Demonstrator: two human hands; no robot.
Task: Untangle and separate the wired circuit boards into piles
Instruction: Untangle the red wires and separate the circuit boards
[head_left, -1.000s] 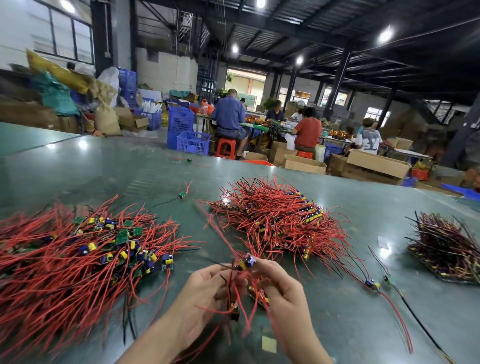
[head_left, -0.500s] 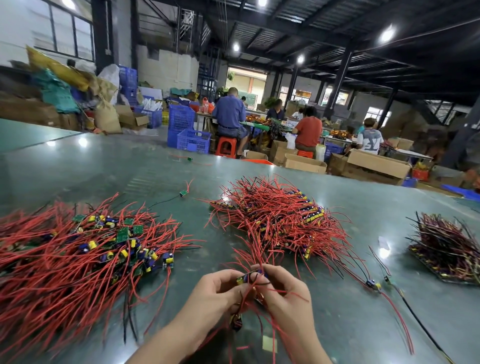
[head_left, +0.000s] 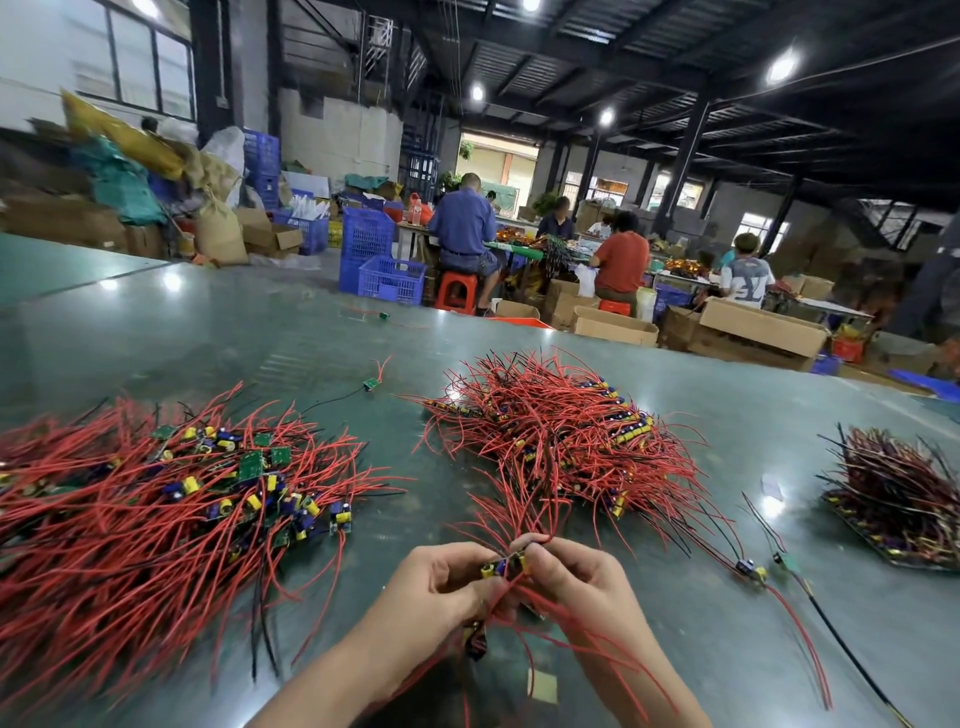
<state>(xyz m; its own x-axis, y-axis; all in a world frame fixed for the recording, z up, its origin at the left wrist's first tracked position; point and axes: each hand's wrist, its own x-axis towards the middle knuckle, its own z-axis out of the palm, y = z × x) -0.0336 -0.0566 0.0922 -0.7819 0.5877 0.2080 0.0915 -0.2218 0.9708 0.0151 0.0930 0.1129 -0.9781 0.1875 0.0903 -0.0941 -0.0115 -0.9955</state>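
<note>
Red-wired boards (head_left: 506, 564) pinched by left hand (head_left: 441, 584) and right hand (head_left: 576, 582), lower centre; gentle, slow pulls should free them.

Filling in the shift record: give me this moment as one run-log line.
step: untangling | left hand: grips wired boards | right hand: grips same bunch | left pile, middle pile, right pile on table

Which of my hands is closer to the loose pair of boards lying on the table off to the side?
Right. The right hand is just left of the loose boards, with bare table between. The left hand lies farther left, beyond the right hand.
</note>
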